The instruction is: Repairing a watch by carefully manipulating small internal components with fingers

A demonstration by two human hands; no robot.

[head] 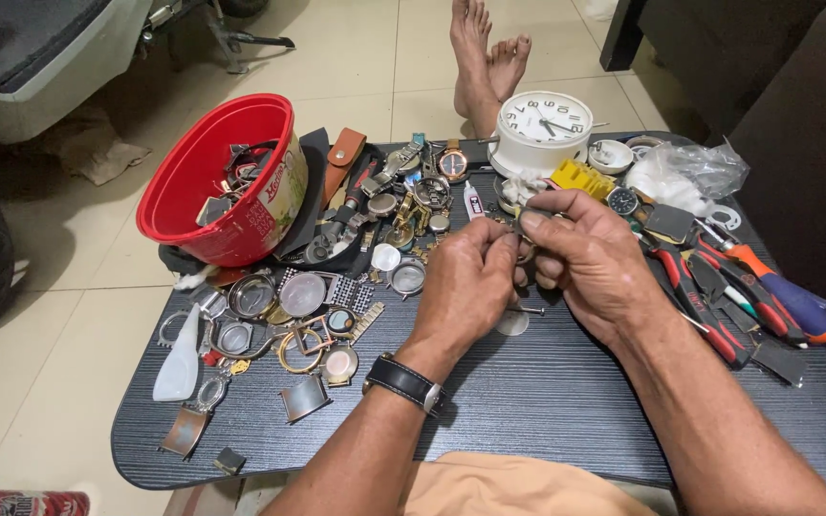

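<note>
My left hand (463,285) and my right hand (587,258) meet over the middle of a dark wood-grain table (547,401). Together they pinch a small metal watch part (526,250) between the fingertips; most of it is hidden by the fingers. A thin metal tool or pin (528,310) pokes out below the hands, and a small round glass (512,323) lies on the table under them. A black-strapped watch (405,382) is on my left wrist.
A tilted red bucket (205,182) holds watch parts at the left. Loose cases, bands and rings (303,320) litter the left half. A white alarm clock (539,129) stands at the back. Pliers and screwdrivers (748,296) lie at the right, by a plastic bag (685,172). My bare feet (485,62) rest beyond.
</note>
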